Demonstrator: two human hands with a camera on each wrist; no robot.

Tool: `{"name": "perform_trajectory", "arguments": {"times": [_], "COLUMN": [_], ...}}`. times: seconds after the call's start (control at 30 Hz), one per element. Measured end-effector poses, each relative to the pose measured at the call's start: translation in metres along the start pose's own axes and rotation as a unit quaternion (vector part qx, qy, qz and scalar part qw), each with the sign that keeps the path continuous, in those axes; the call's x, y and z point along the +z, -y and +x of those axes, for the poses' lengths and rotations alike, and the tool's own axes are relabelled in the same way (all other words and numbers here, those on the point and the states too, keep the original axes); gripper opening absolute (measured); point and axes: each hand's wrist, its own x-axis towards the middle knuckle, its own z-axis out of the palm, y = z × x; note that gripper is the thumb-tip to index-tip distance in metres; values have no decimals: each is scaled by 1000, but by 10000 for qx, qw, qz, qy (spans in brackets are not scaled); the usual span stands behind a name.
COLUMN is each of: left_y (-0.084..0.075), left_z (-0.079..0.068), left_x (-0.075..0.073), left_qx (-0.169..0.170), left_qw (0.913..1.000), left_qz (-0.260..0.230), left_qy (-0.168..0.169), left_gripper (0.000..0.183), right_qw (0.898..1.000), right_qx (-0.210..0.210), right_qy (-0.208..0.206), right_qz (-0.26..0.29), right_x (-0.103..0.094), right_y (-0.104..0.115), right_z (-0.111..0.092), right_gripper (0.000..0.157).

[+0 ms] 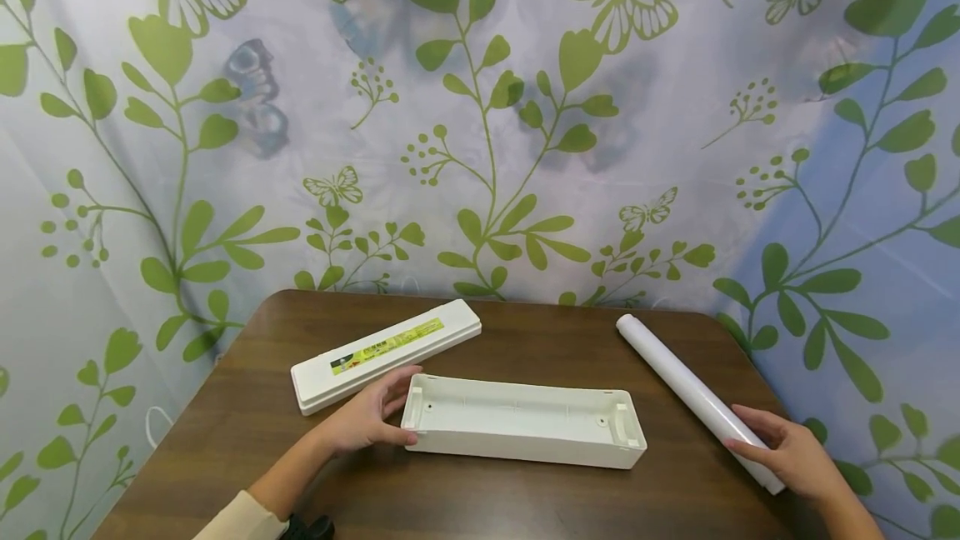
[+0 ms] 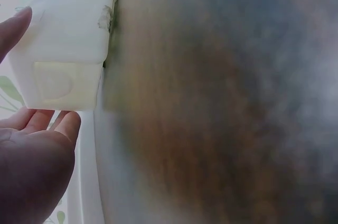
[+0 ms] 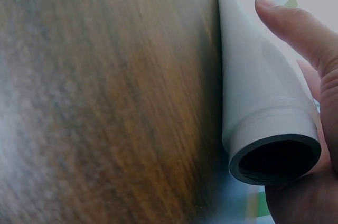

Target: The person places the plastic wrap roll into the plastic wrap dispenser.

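Observation:
A long white open box lies on the wooden table, its hollow inside facing up. My left hand grips its left end, thumb at the front corner and fingers at the back corner. In the left wrist view, thumb and fingers straddle the end of the box. On the right, my right hand holds the near end of a white roll of plastic wrap, which slants across the table. The roll's hollow core end shows in the right wrist view, with the thumb along one side.
A long white lid with a yellow-green label lies slantwise behind the left hand. The brown table ends at a patterned curtain at the back. A small black object shows below the left forearm.

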Motion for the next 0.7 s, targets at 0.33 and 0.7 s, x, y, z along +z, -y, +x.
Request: {"name": "perform_trajectory", "arguments": {"times": [0.33,0.7], "left_y": [-2,-1], "left_z": [3,3], "left_x": [-2,-2], "left_qx": [87,18], "left_qw": [9999,9997], "left_qz": [-6,-155], "left_qy": [149,185], "left_gripper": [104,104], "right_qw": [9994,9997], "right_qx": [212,89], "right_qy": [194,129], "right_qz": [-177,-171], "right_x": [-1,0], "right_y": [1,2], "right_z": [5,7], "right_gripper": [72,66]}}
